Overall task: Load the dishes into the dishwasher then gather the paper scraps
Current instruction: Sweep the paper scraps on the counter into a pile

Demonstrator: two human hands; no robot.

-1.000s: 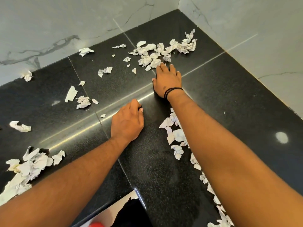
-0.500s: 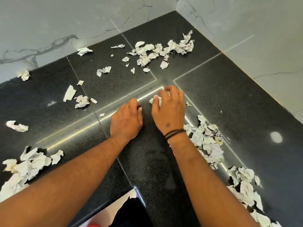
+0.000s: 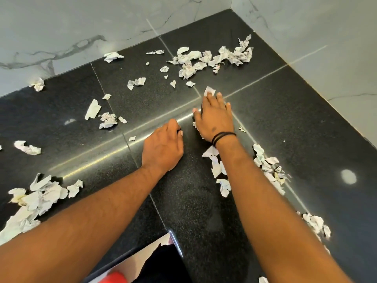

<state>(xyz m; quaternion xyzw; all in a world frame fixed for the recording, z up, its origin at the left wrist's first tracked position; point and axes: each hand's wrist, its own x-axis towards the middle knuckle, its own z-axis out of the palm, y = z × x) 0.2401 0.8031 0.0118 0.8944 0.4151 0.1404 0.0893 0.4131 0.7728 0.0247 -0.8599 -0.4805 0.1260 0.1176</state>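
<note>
**Q:** Report hand status, near to far.

**A:** My left hand [image 3: 163, 149] rests palm-down on the black counter [image 3: 306, 139], fingers loosely curled, holding nothing that I can see. At its 1 o'clock, my right hand [image 3: 214, 119] lies flat with fingers spread, fingertips touching one white scrap [image 3: 209, 91].

**Q:** Where are the paper scraps?

**A:** A trail [image 3: 222, 176] lies under my right forearm; a heap [image 3: 36, 197] sits at 9 o'clock near the counter edge; the largest cluster [image 3: 214, 58] lies at 12 o'clock, towards the wall corner, well beyond my fingertips. Singles are scattered between.

**Q:** Failure modes?

**A:** Judgement only: a flat sweep may skate over thin pieces on the polished stone and leave them behind. My right forearm, dragging back, could scatter the trail beneath it. Scraps swept too fast towards me may go over the near edge.
</note>
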